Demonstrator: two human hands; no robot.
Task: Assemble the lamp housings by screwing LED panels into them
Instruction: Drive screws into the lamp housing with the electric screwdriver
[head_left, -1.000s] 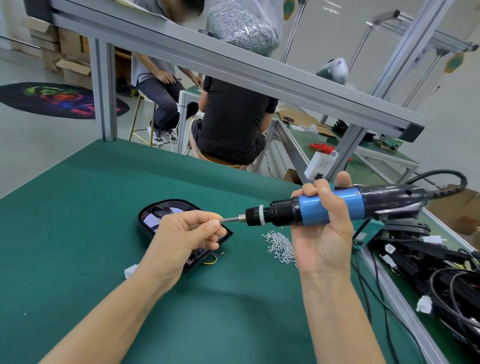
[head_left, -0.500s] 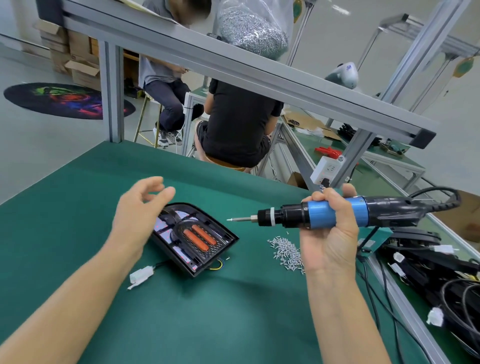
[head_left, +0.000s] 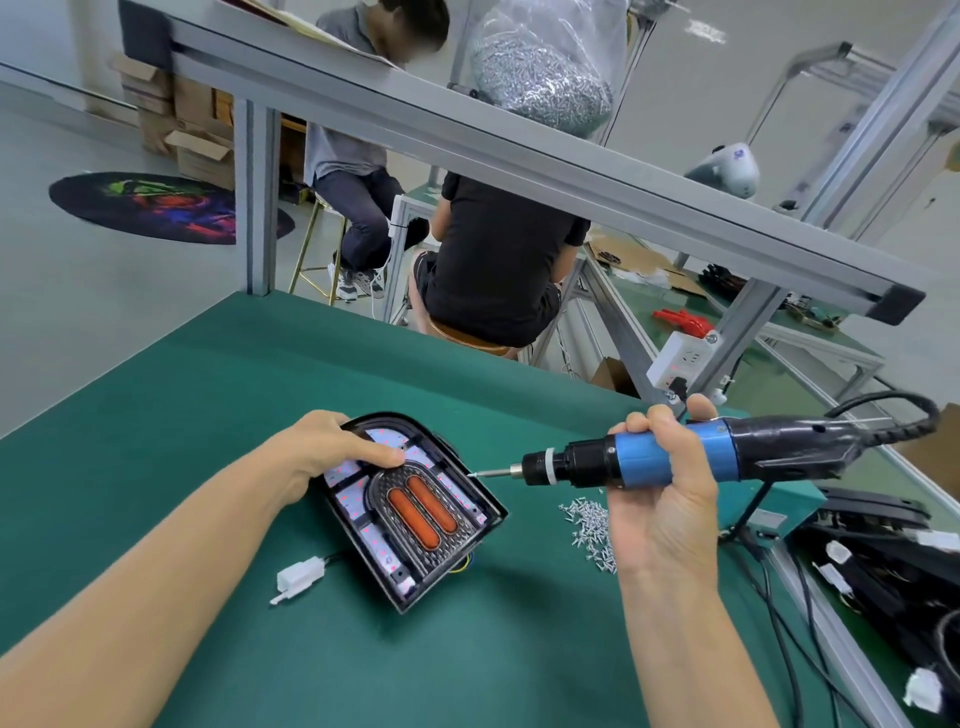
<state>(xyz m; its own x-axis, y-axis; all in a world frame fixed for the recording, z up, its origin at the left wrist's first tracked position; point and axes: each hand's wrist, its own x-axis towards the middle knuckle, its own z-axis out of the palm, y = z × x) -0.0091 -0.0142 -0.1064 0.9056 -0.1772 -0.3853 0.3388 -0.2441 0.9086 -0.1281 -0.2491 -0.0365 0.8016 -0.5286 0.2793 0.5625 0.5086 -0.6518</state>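
Observation:
A black arch-shaped lamp housing (head_left: 488, 512) lies on the green table, with a white LED panel (head_left: 358, 506) and two orange strips (head_left: 423, 512) inside. My left hand (head_left: 332, 449) rests on its rounded far end, fingers laid flat across the panel. My right hand (head_left: 660, 478) grips a blue and black electric screwdriver (head_left: 644, 460) held level. Its bit tip (head_left: 475, 474) sits just at the housing's right rim. A white connector (head_left: 298, 577) on a short wire lies left of the housing.
A pile of small silver screws (head_left: 589, 527) lies right of the housing. Black housings and cables (head_left: 883, 561) crowd the right edge beside a green box (head_left: 784, 509). An aluminium frame bar (head_left: 519, 156) crosses overhead. Two people sit beyond the table.
My left hand left the screwdriver tip, swung out to the left, then came down onto the housing's rounded end. The screwdriver stayed level and its tip now reaches the housing's right rim.

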